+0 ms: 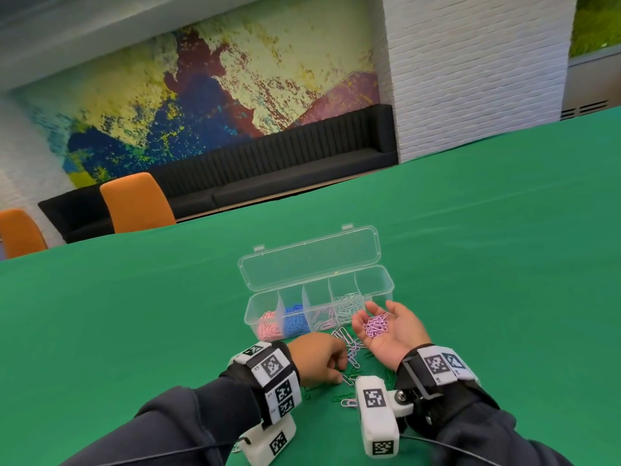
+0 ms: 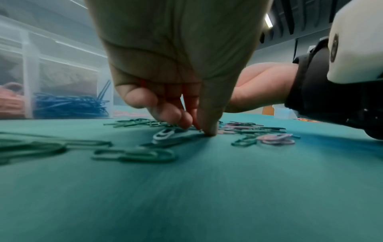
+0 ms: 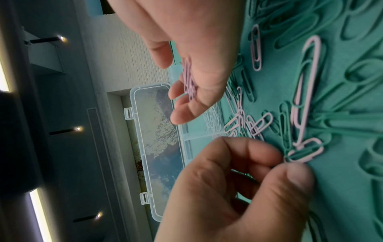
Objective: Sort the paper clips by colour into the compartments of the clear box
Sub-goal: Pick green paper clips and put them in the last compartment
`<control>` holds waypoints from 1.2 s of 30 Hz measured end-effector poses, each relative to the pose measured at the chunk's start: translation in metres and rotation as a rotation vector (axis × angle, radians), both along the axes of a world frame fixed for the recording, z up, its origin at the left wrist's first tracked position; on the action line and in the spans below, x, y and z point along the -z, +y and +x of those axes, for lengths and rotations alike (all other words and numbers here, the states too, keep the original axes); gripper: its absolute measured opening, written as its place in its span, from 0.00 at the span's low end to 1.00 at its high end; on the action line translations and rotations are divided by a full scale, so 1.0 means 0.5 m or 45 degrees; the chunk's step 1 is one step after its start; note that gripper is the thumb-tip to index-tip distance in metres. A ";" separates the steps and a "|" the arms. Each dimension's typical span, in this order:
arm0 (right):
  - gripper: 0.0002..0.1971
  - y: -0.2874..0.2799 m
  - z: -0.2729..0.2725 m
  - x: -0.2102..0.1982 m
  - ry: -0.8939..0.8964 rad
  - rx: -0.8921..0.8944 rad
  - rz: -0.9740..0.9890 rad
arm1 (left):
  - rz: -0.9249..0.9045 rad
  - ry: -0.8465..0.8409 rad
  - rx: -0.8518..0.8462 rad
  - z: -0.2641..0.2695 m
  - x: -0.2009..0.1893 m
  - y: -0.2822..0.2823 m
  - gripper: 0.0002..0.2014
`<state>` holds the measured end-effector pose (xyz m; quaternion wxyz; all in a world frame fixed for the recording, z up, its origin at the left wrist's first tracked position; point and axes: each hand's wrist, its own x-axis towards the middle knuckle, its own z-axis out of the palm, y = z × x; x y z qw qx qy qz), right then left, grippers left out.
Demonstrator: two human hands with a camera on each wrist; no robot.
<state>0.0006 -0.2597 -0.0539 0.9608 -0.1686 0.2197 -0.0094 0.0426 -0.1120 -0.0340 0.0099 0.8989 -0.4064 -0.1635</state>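
Green cloth (image 1: 470, 264), mural wall (image 1: 201, 95), left grip (image 1: 319, 359) pinching clip (image 2: 165, 135), right grip (image 1: 391, 327) spread under purple clips (image 1: 376, 326)

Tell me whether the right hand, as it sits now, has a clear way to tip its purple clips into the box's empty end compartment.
Probably yes. The right hand lies palm up with the purple clips right beside the clear box, whose lid is open; nothing lies between.
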 end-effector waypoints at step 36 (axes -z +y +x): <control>0.19 0.128 -0.002 -0.006 -0.034 -0.348 -0.045 | 0.065 0.163 -0.041 -0.045 -0.007 0.251 0.13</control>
